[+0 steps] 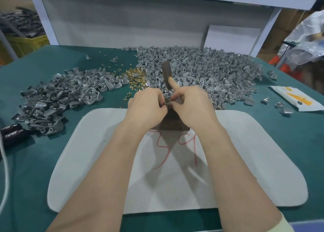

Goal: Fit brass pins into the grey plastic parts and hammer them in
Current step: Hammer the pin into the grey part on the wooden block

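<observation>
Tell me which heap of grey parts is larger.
The right heap, behind the hammer; it spreads wider than the left heap.

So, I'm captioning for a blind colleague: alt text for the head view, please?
The left hand and right hand meet over a dark block on a white mat, pinching a small grey part; the right also grips a hammer. Piles of grey parts and loose brass pins lie behind on the green table.
</observation>
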The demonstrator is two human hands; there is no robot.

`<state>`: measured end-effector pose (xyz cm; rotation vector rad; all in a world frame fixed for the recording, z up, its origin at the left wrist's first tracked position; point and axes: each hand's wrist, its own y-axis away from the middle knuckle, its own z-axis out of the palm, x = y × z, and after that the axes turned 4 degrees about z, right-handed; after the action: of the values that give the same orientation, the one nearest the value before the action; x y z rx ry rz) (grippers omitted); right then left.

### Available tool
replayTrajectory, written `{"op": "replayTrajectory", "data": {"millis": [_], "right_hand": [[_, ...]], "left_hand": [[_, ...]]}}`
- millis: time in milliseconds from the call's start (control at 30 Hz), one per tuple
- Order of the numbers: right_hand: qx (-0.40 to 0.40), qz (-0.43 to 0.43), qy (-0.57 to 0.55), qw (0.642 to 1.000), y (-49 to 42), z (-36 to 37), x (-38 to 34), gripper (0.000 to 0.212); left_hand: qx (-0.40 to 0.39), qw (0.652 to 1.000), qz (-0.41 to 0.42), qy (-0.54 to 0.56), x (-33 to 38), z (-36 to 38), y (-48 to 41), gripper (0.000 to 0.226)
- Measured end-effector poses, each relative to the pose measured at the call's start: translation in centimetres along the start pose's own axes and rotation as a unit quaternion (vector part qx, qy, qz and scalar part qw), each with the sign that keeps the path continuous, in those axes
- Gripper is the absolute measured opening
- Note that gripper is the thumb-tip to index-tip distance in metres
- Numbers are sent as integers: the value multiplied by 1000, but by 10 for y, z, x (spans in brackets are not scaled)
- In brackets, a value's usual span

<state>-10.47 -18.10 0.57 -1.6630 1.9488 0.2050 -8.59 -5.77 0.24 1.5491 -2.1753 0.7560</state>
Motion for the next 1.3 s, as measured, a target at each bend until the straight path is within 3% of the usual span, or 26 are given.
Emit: {"op": "replayTrajectory", "data": {"millis": [300,633,900,1300], "right_hand": [[-5,-1,6,1000,2,1,-3,5],[-13,-5,67,998,2,3,-9,19],[-15,-21,102,994,0,7,-9,54],[-6,-58,130,990,0,6,-13,62]], "left_hand": [[-3,1000,5,-1,0,1,-1,15],[5,1000,27,-11,1,2,-1,7],[14,999,33,-18,2,3,-1,8],[3,999,42,-34,5,1,-2,7]]}}
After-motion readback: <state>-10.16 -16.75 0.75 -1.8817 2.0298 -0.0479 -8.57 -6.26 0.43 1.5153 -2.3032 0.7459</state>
